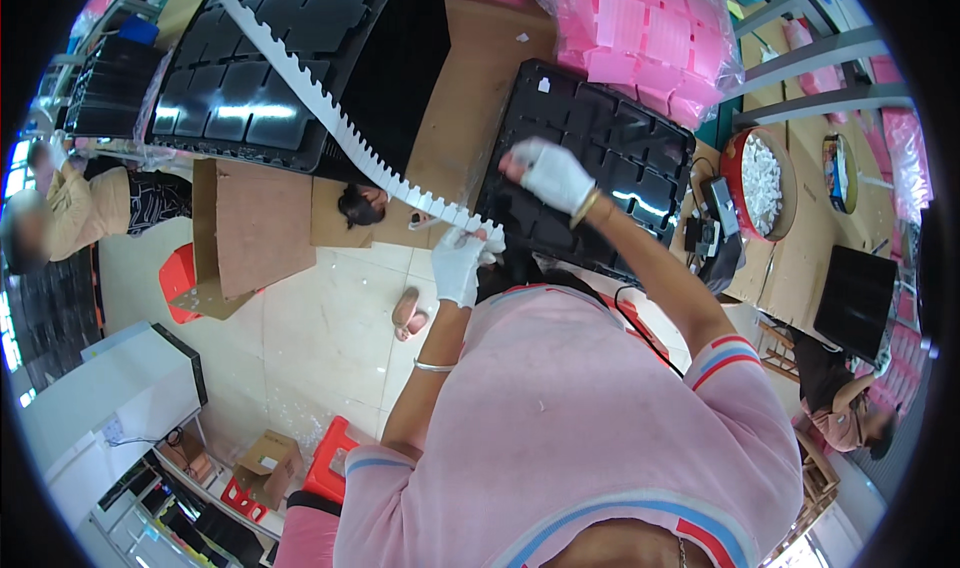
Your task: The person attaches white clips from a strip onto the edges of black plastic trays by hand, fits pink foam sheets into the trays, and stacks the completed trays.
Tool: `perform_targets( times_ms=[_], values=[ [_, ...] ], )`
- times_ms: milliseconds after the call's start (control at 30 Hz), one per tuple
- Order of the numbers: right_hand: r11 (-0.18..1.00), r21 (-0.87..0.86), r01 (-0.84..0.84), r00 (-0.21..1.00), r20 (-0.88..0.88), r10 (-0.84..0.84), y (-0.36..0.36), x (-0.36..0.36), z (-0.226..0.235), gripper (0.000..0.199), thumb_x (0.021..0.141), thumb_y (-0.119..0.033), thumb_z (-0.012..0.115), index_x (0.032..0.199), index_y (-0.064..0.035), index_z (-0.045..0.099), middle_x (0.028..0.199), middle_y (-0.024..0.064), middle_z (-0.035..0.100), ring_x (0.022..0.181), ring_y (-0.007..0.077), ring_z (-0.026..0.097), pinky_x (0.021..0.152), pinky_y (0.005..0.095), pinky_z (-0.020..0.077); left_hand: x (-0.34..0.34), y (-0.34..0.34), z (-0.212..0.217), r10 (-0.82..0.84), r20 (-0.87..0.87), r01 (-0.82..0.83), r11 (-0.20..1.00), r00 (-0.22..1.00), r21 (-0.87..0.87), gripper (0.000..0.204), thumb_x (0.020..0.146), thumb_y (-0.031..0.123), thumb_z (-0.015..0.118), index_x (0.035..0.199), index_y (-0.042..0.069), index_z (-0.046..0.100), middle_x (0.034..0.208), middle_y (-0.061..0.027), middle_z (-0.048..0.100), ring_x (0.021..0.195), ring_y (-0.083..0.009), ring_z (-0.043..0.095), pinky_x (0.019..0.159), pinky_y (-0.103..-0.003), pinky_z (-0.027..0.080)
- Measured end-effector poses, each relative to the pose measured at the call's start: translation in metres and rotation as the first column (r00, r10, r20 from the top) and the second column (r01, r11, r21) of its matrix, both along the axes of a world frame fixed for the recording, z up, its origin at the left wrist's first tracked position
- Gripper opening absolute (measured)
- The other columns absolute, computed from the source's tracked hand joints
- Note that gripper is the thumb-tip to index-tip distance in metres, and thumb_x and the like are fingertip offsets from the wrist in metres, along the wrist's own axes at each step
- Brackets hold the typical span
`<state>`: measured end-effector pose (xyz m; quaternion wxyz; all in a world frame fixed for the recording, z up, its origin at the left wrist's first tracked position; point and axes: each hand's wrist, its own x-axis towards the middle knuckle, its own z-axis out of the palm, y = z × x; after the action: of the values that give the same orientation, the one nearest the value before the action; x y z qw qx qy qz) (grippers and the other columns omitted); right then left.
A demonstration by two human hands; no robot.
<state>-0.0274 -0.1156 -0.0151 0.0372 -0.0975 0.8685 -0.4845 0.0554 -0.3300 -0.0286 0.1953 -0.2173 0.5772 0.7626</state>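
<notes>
A long white strip (330, 108) with a toothed, notched edge runs diagonally from the upper left of the view down to the middle, where both gloved hands meet it. It looks thin, flexible and matte, and it sags slightly over a stack of black moulded trays (270, 68). The left hand (458, 265), in a white glove, is closed around the strip's lower end, fingers curled over it. The right hand (552, 175), also in a white glove, is raised just above and to the right of that end, fingers bent loosely; whether it grips the strip or only touches it cannot be told. Under the right hand lies a second black tray (610, 158) with glossy rectangular pockets, resting on a brown cardboard-covered table (470, 78). A clear bag of pink foam pieces (650, 38) sits at the top right. A red round tub (758, 183) holds small white parts. The floor (320, 328) is pale tile, with scattered white scraps, a red stool (180, 280) and a cardboard box (268, 463). The person wears a pink sleeve (560, 408) with striped cuffs.
</notes>
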Motion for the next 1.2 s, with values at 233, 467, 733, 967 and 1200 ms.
perform_targets(
  times_ms=[233, 467, 733, 967, 1200],
  values=[
    [0.993, 0.050, -0.104, 0.940, 0.332, 0.082, -0.020, 0.053, 0.017, 0.019, 0.083, -0.018, 0.071, 0.097, -0.0049, 0.070, 0.087, 0.0117, 0.066, 0.082, 0.0241, 0.066, 0.072, 0.0338, 0.0520, -0.002, 0.007, 0.007, 0.006, 0.009, -0.006, 0.997, 1.000, 0.077, 0.018, 0.091, 0.004, 0.064, 0.106, -0.006, 0.062, 0.091, -0.0125, 0.069, 0.069, -0.0196, 0.071, 0.051, -0.022, 0.051],
    [0.996, 0.090, 0.013, 0.994, 0.103, -0.022, -0.036, 0.084, 0.008, 0.011, 0.083, -0.013, 0.070, 0.087, -0.0039, 0.067, 0.084, 0.0134, 0.063, 0.077, 0.0327, 0.063, 0.070, 0.0383, 0.0511, -0.002, 0.002, 0.007, 0.013, 0.076, -0.016, 0.999, 0.997, 0.043, 0.019, 0.094, 0.012, 0.064, 0.102, -0.004, 0.063, 0.082, -0.0106, 0.069, 0.062, -0.0175, 0.070, 0.047, -0.021, 0.050],
    [0.937, 0.348, 0.008, 0.998, -0.067, 0.016, -0.029, 0.053, -0.021, 0.000, 0.077, -0.007, 0.064, 0.077, -0.0072, 0.064, 0.085, 0.0137, 0.063, 0.082, 0.0351, 0.061, 0.073, 0.0430, 0.0509, 0.019, -0.030, -0.051, 0.054, 0.019, -0.047, 0.965, 0.998, -0.257, 0.013, 0.092, 0.010, 0.066, 0.091, -0.002, 0.062, 0.069, -0.0081, 0.065, 0.049, -0.0123, 0.060, 0.040, -0.023, 0.039],
    [0.864, 0.502, 0.033, 0.987, -0.154, 0.052, -0.040, 0.047, -0.016, 0.005, 0.080, -0.009, 0.062, 0.075, -0.0062, 0.063, 0.085, 0.0151, 0.064, 0.079, 0.0352, 0.062, 0.070, 0.0433, 0.0514, 0.032, -0.035, -0.058, 0.009, 0.050, 0.006, 0.961, 0.999, -0.275, 0.012, 0.091, 0.008, 0.066, 0.093, -0.003, 0.062, 0.072, -0.0082, 0.066, 0.048, -0.0120, 0.059, 0.040, -0.023, 0.039],
    [0.822, 0.569, -0.037, 0.997, -0.036, 0.070, -0.038, 0.044, -0.028, 0.010, 0.079, -0.018, 0.068, 0.081, -0.0093, 0.065, 0.080, 0.0137, 0.066, 0.079, 0.0321, 0.067, 0.069, 0.0423, 0.0537, 0.020, -0.013, -0.046, -0.038, 0.033, 0.042, 0.991, 0.999, -0.127, 0.015, 0.092, 0.010, 0.066, 0.096, -0.003, 0.061, 0.075, -0.0098, 0.067, 0.052, -0.0116, 0.060, 0.043, -0.022, 0.040]
  ],
)
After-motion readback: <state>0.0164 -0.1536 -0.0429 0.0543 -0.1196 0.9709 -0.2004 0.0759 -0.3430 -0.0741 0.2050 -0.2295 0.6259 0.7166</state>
